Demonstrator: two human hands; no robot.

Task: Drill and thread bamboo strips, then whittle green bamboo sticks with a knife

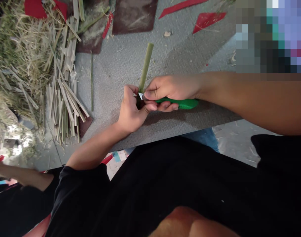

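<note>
Green stalk (146, 67), centre of frame, lower end held in the left hand (131, 110); green-handled knife (187, 103), gripped in the right hand (168, 89), blade (140, 95) at the stalk; likely hazard, a slip into the nearby left hand, should the stalk twist; pale strips (63, 108), left of frame.

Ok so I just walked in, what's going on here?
A person is working at a gray table. Their right hand holds a green-handled knife, its blade close against a green strip near its lower end, where the left hand grips it. Off to the left lie a pile of pale strips and a heap of shavings, with red scraps farther off.
</note>
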